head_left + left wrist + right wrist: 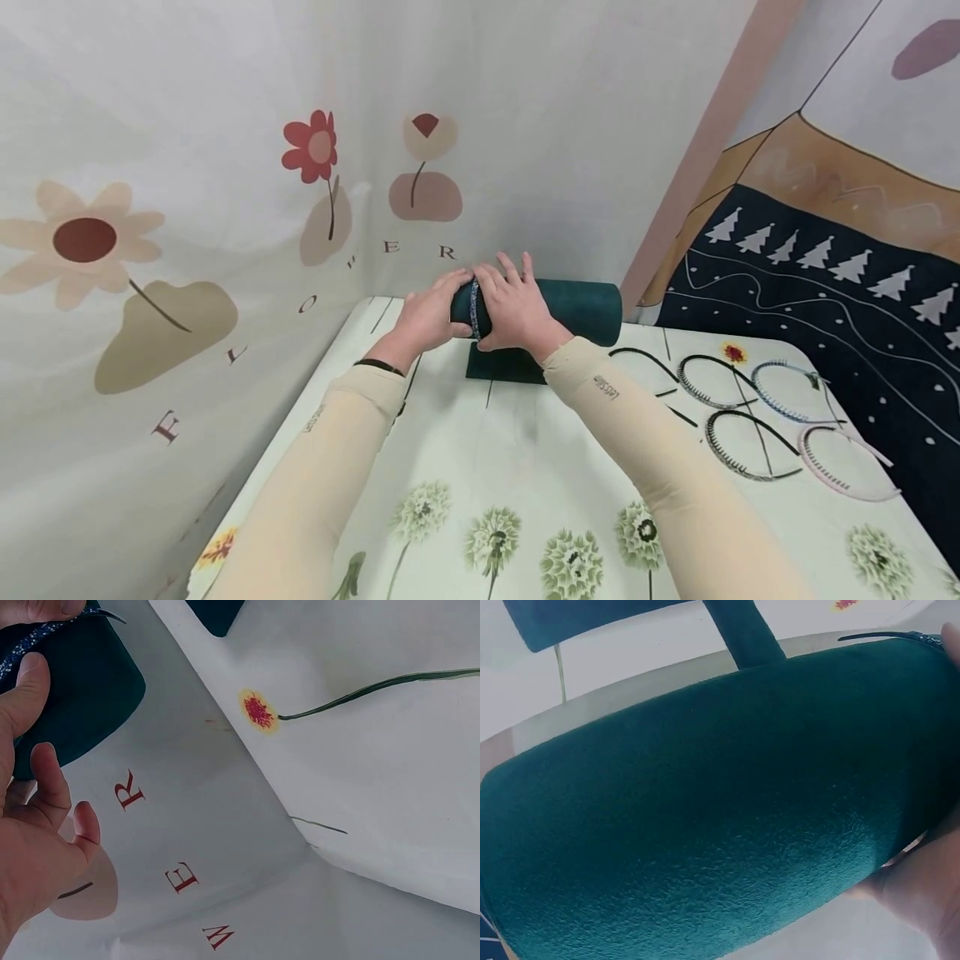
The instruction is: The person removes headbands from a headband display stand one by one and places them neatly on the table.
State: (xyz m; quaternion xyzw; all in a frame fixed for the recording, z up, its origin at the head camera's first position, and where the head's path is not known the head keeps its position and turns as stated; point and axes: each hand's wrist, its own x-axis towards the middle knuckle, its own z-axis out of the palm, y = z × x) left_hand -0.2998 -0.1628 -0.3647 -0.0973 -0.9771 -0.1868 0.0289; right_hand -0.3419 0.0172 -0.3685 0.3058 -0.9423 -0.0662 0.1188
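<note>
A blue glittery headband (474,310) arches over the left part of a dark green velvet cylinder stand (581,308). From the left, my left hand (429,315) grips the headband, fingers over the top and thumb low on the near side. My right hand (517,307) holds it from the right, thumb near its lower end and two fingers raised. In the left wrist view the headband (34,645) lies against the velvet, its dark tip sticking out below. Much of the right hand (930,892) is cut off in the right wrist view, where the cylinder (705,802) fills the frame.
The stand's flat green base (506,364) rests on a white flower-print tabletop (517,450). Several headbands, including a blue one (783,396), a pink one (825,471) and a black one (720,442), lie at the right. Printed curtains (562,125) hang behind and left.
</note>
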